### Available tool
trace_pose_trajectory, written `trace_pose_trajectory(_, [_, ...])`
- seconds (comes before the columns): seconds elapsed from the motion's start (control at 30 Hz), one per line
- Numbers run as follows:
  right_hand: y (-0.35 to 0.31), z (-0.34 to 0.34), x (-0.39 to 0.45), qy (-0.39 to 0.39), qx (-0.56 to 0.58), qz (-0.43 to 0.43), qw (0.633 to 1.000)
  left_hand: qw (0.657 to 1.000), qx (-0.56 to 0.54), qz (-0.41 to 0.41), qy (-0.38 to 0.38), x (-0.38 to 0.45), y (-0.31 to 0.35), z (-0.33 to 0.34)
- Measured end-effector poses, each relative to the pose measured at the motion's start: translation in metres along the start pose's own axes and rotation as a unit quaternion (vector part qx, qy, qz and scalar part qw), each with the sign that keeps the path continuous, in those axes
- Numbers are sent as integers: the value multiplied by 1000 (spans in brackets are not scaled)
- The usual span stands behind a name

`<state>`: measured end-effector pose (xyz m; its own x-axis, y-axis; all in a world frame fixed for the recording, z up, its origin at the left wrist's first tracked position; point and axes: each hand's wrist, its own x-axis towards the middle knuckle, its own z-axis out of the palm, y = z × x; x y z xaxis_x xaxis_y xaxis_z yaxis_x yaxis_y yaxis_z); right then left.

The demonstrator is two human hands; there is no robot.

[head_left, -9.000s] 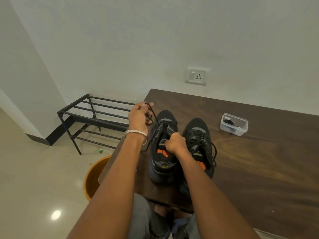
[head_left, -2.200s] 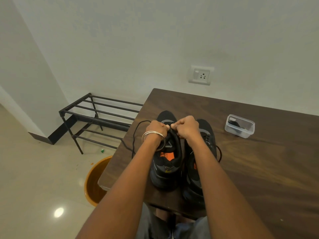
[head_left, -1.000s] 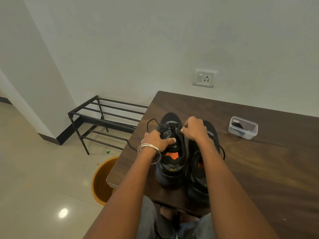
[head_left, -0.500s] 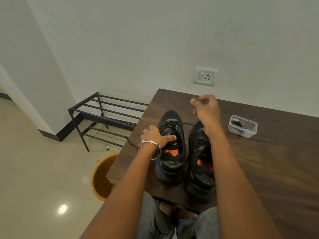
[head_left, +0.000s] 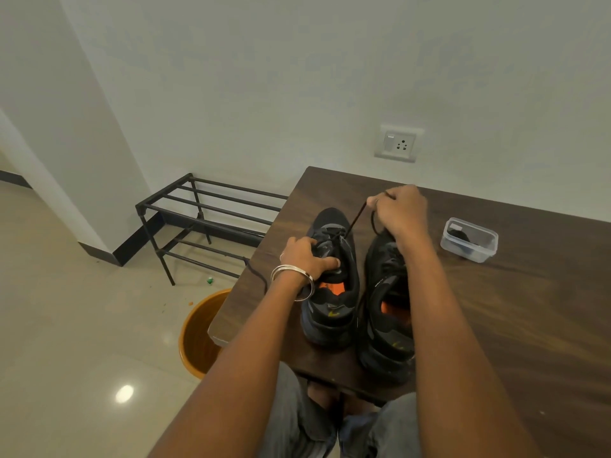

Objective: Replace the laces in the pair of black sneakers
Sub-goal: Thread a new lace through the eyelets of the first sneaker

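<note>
Two black sneakers with orange insoles stand side by side on the dark wooden table (head_left: pixel 515 312), toes pointing away. My left hand (head_left: pixel 305 257) grips the tongue and upper of the left sneaker (head_left: pixel 332 302). My right hand (head_left: pixel 398 211) is raised beyond the right sneaker (head_left: pixel 385 312) and pinches a black lace (head_left: pixel 355 221) pulled taut from the left sneaker's eyelets. The lace's other end (head_left: pixel 256 276) trails off the table's left edge.
A clear plastic box (head_left: pixel 468 239) with something dark inside sits at the right of the shoes. An orange bucket (head_left: pixel 198 332) stands on the floor under the table's left corner. A black metal shoe rack (head_left: pixel 205 219) is against the wall, below a wall socket (head_left: pixel 398 143).
My right hand has lifted up and away from the left sneaker, drawing the lace out through the eyelets. My left hand stays gripping that sneaker.
</note>
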<state>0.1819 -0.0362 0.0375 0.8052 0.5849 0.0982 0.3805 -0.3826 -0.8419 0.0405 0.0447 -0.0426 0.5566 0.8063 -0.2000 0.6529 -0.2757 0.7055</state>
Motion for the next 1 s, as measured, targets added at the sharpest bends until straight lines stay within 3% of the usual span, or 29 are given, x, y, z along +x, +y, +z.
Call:
trace_pose_trajectory(0.1, [-1,-8,-5,39,22,14,999,1000,-5,0,2,0,0,1])
trace_pose_trajectory(0.4, [7,-12,-4,87,-58,-33,994,1000,2,-7,11,-2,1,2])
trace_pose_trajectory(0.53, [-5,-18,-10,-21,-167,-29,985,998,42,9,42,-5,3,-2])
trace_pose_trajectory(0.7, [-9,-11,-13,-174,-161,-84,968,998,3,43,41,-10,11,-5])
trace_pose_trajectory(0.8, [-7,0,-17,-193,-93,-66,975,998,19,44,40,-11,11,-4])
trace_pose_trajectory(1.0, [11,26,-16,-126,-42,-11,991,997,35,54,46,-9,10,1])
